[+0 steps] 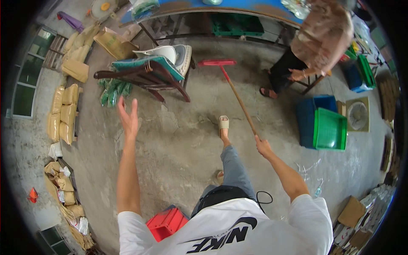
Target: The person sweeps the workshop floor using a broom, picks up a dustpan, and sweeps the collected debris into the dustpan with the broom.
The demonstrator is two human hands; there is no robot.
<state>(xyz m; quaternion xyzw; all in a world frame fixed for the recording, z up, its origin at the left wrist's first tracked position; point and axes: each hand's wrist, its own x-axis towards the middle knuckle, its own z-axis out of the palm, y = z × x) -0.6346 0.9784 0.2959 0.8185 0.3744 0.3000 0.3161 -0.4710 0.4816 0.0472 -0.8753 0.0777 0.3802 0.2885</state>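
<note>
Concrete floor (pixel 178 148) below, left hand (pixel 129 120) spread, right hand (pixel 264 147) gripping one red-headed pole (pixel 239 102)

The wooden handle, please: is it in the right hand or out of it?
In it: the right hand is closed around the wooden handle.

Grey floor (pixel 178 153) under brown chair (pixel 171 70) and blue bin (pixel 307 123)

Wears white short-sleeved T-shirt (pixel 274 231), loose sleeves (pixel 312 217), bold black lettering (pixel 223 240) plus thick curved black stroke (pixel 246 222) on front. Has black band or pouch (pixel 223 194) at waist, exact kind unclear; thin black cord (pixel 270 201) looping out at right side. Faded blue-grey denim-like trousers (pixel 236 168), ending above ankle. Beige open-toed sandals (pixel 224 123), broad straps, one mostly hidden. Shows bare forearms (pixel 128 178).
</note>
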